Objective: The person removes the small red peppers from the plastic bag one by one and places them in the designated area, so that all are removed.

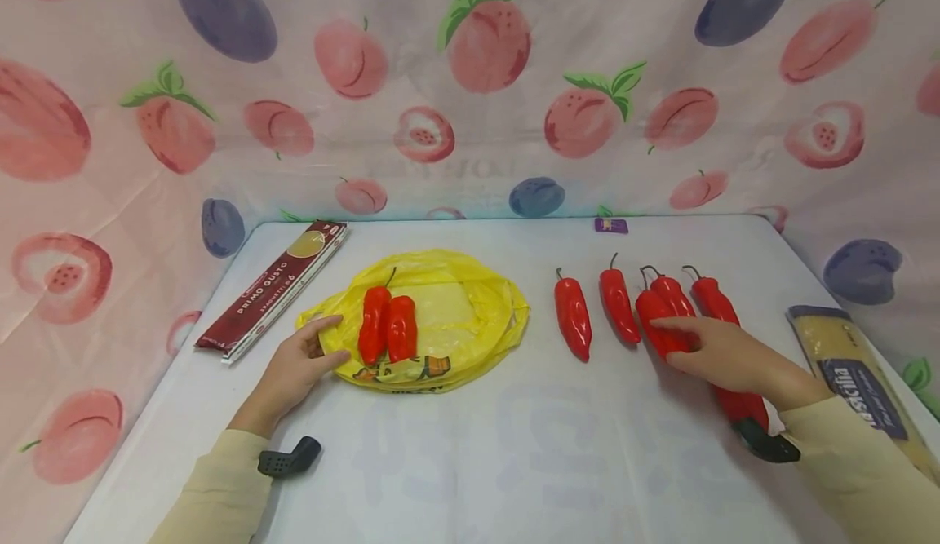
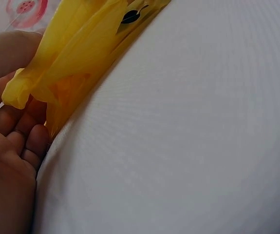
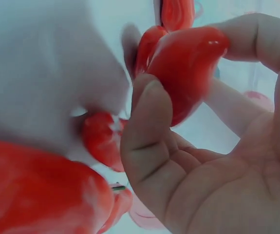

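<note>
A pale fruit-print cloth [image 1: 507,148] stands behind and beside a white table [image 1: 455,479]. On it lies the yellow bag [image 1: 481,287], spread low and wrinkled. Well to its right is a pasta pack [image 1: 855,389]; just left of it, a maroon spaghetti pack [image 1: 275,295] slants away.

At the bag's near left edge, the left hand [image 1: 297,364] has thumb and fingers around a fold of the plastic; how tightly is hard to judge in the dim wrist view. Well right of the bag, the right hand [image 1: 723,352] clamps the held pepper [image 3: 186,73] between thumb and fingers, with other peppers close beside it. Two peppers [image 1: 387,328] lie within the bag's left half, and two loose peppers [image 1: 573,316] lie between the bag and the right hand. A small purple packet [image 1: 611,225] sits beyond the bag, to its right.

The step in hand looks to be taking up one pepper while the bag is steadied; the next move calls for keeping that pinch and lifting clear of the neighbours.

The right hand and wrist cover parts of the peppers there, the sleeve overlaps the pasta pack, and one bag pepper shows no stem.
</note>
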Demonstrator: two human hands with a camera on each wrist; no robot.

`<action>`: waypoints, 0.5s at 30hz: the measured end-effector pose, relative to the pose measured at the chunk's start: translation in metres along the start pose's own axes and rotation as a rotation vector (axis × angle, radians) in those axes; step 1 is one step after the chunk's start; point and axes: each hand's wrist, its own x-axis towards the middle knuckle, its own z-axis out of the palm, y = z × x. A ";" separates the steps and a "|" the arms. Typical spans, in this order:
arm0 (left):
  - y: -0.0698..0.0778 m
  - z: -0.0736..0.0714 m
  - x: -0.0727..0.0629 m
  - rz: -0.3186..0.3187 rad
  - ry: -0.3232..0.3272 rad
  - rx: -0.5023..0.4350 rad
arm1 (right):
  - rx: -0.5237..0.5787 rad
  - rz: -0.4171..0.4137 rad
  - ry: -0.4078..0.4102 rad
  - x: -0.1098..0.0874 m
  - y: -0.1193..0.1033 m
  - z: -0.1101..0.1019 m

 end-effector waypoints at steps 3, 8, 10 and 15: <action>-0.001 0.000 0.001 0.000 0.000 0.000 | 0.013 0.013 -0.014 -0.005 0.004 0.000; -0.002 -0.001 0.001 -0.001 -0.002 -0.011 | 0.042 0.048 -0.029 -0.011 0.006 0.002; -0.002 0.000 0.001 -0.001 -0.004 -0.017 | 0.045 0.054 -0.031 -0.013 0.006 0.004; -0.002 0.000 0.001 -0.001 -0.010 -0.021 | 0.044 0.057 -0.048 -0.017 0.008 0.008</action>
